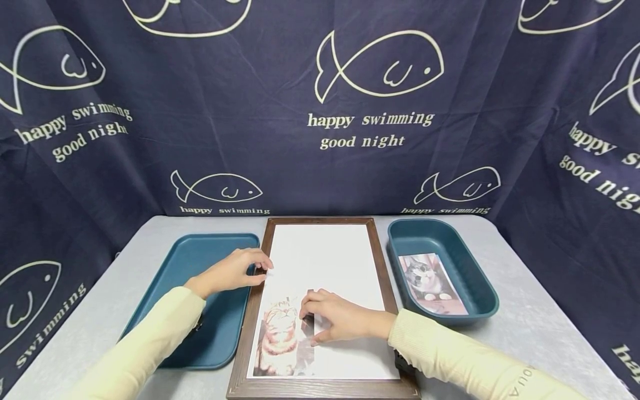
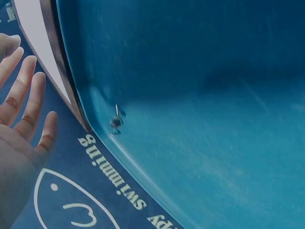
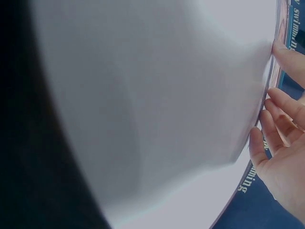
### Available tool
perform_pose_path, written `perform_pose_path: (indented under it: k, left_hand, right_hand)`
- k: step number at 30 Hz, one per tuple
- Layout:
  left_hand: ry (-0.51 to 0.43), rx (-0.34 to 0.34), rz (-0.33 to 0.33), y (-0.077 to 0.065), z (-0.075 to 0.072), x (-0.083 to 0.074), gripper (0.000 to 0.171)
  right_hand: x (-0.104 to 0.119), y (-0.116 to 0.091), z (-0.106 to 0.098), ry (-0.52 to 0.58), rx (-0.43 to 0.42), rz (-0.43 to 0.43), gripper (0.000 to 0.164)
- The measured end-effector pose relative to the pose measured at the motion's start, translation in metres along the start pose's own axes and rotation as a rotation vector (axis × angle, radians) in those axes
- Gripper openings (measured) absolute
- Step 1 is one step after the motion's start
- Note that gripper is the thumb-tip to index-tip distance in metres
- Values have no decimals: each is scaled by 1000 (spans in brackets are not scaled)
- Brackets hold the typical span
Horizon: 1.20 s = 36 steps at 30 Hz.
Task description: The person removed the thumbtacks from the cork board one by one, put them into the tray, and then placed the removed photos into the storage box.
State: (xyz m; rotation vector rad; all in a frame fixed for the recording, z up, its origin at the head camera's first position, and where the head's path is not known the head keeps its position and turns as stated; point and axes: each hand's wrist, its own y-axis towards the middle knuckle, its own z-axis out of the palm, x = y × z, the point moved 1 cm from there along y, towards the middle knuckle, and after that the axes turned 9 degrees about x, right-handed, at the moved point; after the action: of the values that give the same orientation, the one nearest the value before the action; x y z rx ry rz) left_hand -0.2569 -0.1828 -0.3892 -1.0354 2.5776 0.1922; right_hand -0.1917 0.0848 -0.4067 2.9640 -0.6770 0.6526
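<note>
A photo of an orange cat (image 1: 279,339) lies at the lower left of a white board (image 1: 325,250) with a brown wooden frame (image 1: 391,289). My right hand (image 1: 345,316) rests over the photo's right edge, its fingertips and thumb touching down there. In the right wrist view its fingers reach the board's surface and curl little. My left hand (image 1: 232,272) is at the frame's left side, above the photo, with its fingertips by the board's edge. The left wrist view shows its fingers (image 2: 33,107) spread and relaxed, though the thumb is partly cut off.
To the left lies a shallow blue tray (image 1: 200,244), with a small dark metallic item (image 2: 116,121) near its edge. A deep blue tub (image 1: 475,278) stands on the right and holds a photo of a grey-and-white cat (image 1: 432,283). A navy fish-print curtain (image 1: 280,111) hangs behind the grey table (image 1: 530,333).
</note>
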Motion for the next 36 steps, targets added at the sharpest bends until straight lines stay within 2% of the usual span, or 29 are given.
perform_pose_path:
  k: [10,19,26,36]
  left_hand:
    - [8,64,7,4,12,-15,22]
    - [-4,77,40,4,18,-22,23]
    - [2,97,23,3,23,-22,21]
    - [-12,123,6,4,23,-23,22]
  right_hand:
    - [0,0,0,6,23,23,40]
    - [1,1,-1,9,36,36,41]
    - [1,0,-1,2,10,0,41]
    - [2,1,-1,17,29,35,41]
